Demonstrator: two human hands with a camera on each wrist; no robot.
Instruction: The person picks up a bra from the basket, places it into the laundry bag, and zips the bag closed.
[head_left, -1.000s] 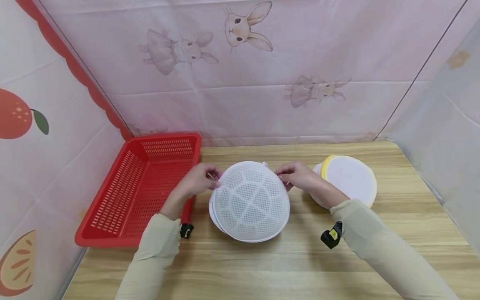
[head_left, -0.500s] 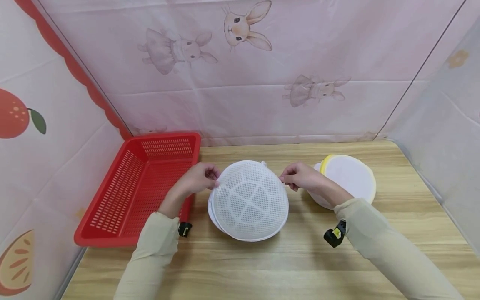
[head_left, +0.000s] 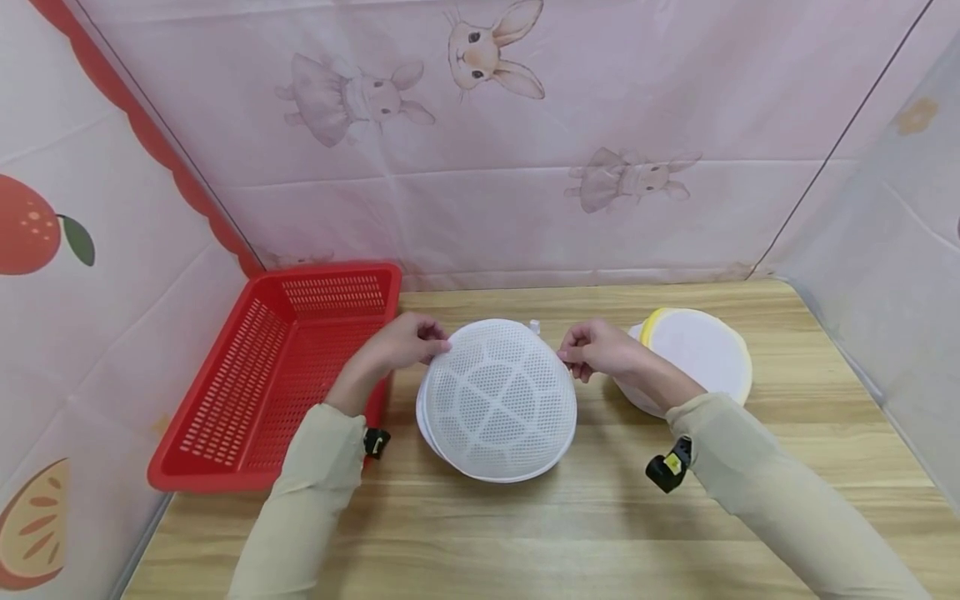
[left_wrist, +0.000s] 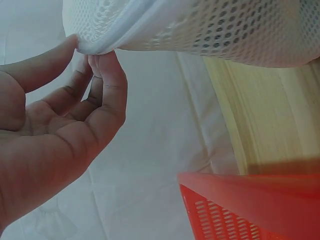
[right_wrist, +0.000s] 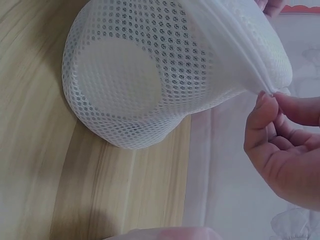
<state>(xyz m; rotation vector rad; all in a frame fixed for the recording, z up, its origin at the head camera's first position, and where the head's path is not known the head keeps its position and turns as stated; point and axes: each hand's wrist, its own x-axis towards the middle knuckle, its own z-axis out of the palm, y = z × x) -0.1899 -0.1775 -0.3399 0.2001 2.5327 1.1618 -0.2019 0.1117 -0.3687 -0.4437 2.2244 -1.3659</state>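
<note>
A rounded white mesh laundry bag (head_left: 498, 404) stands on the table, with a raised pattern of bands across its top. My left hand (head_left: 411, 340) pinches the bag's upper left edge between thumb and fingers; the left wrist view shows the seam (left_wrist: 107, 42) at those fingertips. On the other side, the thumb and index finger of my right hand (head_left: 596, 348) pinch the bag's zipped edge (right_wrist: 240, 55). Through the mesh in the right wrist view, a pale round panel (right_wrist: 120, 77) shows at the bag's base. Whether the bag holds anything cannot be told.
A red perforated plastic basket (head_left: 258, 475) stands at the left of the wooden table (head_left: 525, 542). To the right, behind my right forearm, lies another round white bag with yellow trim (head_left: 701, 354). A printed pink curtain (head_left: 487, 217) hangs along the table's back edge.
My left hand has shifted slightly up and right along the bag's edge. A small white tab at the back of the bag now sticks out more. My right hand stays nearly in place.
</note>
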